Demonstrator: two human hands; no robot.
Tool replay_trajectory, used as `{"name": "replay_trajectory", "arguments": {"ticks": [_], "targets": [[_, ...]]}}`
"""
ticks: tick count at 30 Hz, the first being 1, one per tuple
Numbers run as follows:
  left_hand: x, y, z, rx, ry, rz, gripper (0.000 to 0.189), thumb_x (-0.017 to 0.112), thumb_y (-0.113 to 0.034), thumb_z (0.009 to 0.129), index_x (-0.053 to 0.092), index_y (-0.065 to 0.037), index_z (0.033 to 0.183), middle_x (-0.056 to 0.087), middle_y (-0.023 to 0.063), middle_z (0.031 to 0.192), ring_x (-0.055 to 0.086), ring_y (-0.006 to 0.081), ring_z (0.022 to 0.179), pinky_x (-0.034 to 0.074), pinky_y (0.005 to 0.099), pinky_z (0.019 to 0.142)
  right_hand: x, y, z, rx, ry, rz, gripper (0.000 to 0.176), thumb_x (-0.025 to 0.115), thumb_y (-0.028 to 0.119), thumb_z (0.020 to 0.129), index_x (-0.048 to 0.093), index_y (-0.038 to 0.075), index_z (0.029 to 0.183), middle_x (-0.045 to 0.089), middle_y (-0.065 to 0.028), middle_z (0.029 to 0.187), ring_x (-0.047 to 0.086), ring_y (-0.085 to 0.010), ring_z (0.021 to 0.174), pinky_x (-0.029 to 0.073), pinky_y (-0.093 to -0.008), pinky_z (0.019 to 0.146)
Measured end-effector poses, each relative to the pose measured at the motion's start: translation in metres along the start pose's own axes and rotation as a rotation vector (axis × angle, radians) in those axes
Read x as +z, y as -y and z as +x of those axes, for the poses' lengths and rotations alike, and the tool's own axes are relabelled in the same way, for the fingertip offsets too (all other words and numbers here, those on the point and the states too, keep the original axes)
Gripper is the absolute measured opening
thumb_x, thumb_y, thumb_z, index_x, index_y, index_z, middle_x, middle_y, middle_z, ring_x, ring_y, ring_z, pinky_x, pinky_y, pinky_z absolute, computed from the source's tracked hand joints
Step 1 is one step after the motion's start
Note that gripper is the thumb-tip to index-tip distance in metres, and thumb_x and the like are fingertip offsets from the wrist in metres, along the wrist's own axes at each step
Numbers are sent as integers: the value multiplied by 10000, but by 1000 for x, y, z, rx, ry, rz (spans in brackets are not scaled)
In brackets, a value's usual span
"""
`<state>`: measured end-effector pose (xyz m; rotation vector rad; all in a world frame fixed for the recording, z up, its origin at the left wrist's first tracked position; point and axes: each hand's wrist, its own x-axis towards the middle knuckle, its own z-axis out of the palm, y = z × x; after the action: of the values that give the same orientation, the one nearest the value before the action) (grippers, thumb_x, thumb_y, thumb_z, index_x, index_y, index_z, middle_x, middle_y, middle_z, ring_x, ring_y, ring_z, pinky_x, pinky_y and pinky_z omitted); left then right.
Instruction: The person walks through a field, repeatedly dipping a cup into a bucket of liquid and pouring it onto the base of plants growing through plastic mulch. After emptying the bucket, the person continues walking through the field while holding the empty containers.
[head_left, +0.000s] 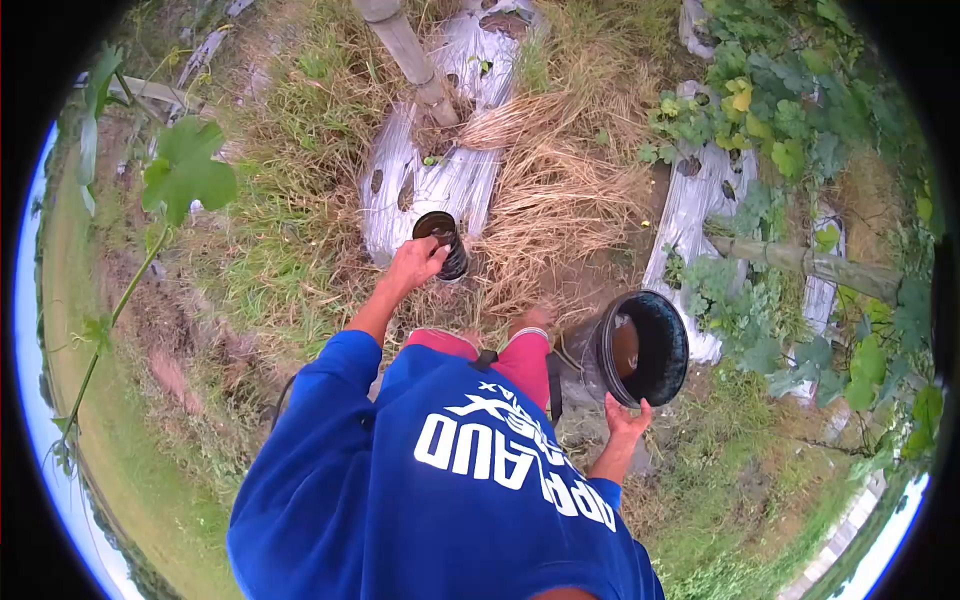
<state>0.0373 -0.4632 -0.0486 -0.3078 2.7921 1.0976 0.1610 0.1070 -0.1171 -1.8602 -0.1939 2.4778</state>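
Note:
My left hand grips the rim of a small dark cup, holding it over the lower end of a silvery plastic sheet with holes. Some brownish liquid seems to show inside the cup. On the right, my right hand has its fingers on the near rim of a large black bucket. The bucket is tilted, and brown liquid lies inside it. My bare foot shows on the ground between the cup and the bucket.
A thick bamboo post stands ahead, beside dry straw. Another silvery sheet runs along the right, with leafy vines and a bamboo pole across it. A vine with a broad leaf hangs at the left.

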Motion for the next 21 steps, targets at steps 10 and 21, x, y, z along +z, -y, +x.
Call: {"name": "replay_trajectory", "arguments": {"ticks": [10, 21], "targets": [[-2, -34, 26, -258, -74, 109, 376, 581, -360, 867, 622, 0, 772, 621, 245, 737, 612, 441, 785, 468, 513, 714, 256, -20, 46, 80, 4, -573, 800, 747, 252, 643, 377, -3, 1305, 480, -159, 1308, 468, -336, 1205, 335, -516, 1035], [37, 3, 166, -473, -15, 4, 420, 527, -400, 874, 696, -19, 924, 662, 255, 825, 632, 442, 860, 495, 487, 829, 413, -63, 99, 195, -73, -1021, 730, 749, 279, 644, 429, -9, 1234, 515, -182, 1251, 513, -356, 1139, 368, -527, 1006]]}}
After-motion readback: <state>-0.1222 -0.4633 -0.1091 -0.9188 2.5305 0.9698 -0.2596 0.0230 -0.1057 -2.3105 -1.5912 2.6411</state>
